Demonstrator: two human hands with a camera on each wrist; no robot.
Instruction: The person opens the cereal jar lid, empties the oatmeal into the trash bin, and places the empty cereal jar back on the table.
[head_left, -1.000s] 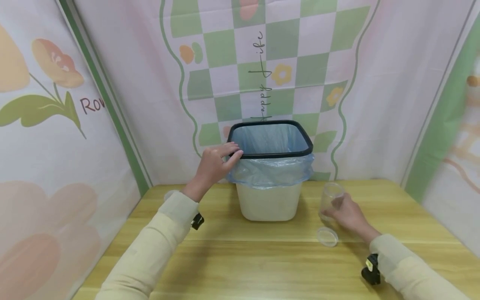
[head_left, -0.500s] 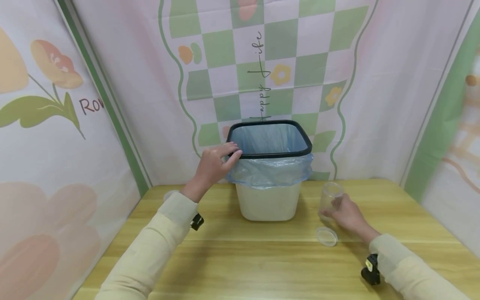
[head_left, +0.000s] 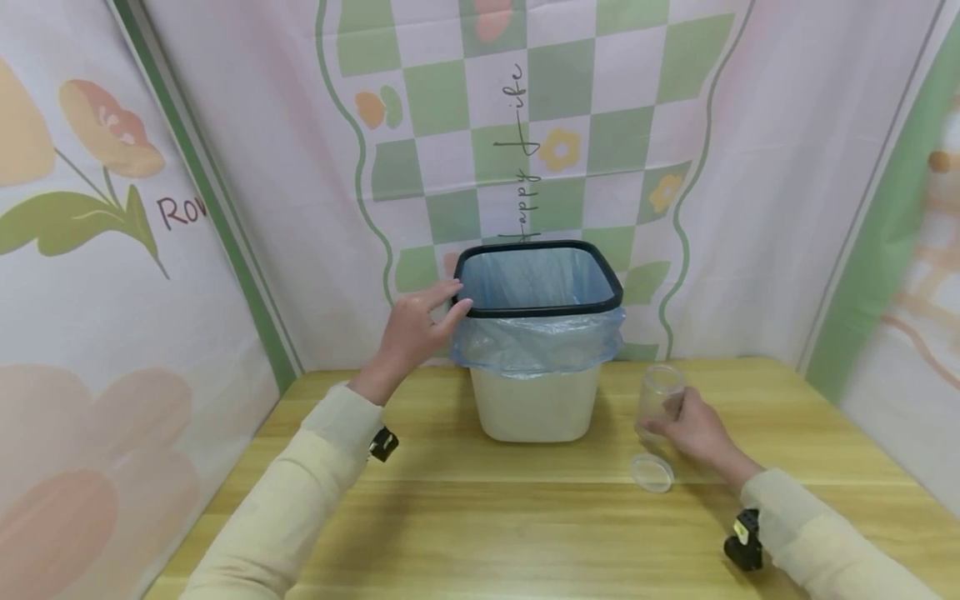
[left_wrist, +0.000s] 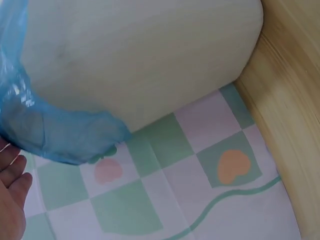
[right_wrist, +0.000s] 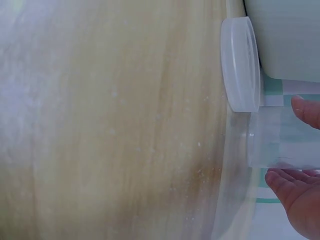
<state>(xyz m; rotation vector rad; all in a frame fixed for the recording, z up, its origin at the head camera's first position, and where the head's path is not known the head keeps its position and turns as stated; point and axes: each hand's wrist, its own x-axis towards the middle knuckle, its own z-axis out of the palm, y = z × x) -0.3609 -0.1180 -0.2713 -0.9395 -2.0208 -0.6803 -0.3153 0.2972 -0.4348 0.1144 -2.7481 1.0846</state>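
Observation:
A pale bin (head_left: pixel 536 406) stands near the back of the table, lined with a blue plastic bag (head_left: pixel 542 343) folded over its outside under a black rim (head_left: pixel 546 312). My left hand (head_left: pixel 414 332) is at the rim's front left corner, fingers extended and thumb apart. In the left wrist view its fingers (left_wrist: pixel 12 170) show beside the bag's edge. My right hand (head_left: pixel 693 427) holds a clear plastic jar (head_left: pixel 649 408), uncapped and upright on the table, between thumb and fingers. A clear round lid (head_left: pixel 652 473) lies just in front of the jar.
The wood-grain table (head_left: pixel 510 525) ends at a printed curtain (head_left: pixel 720 292) close behind the bin. More printed fabric (head_left: pixel 97 333) hangs along the left side, and another panel is on the right.
My left hand has drawn back slightly to the left along the bin's rim. The right hand keeps its hold on the jar, and the lid stays put.

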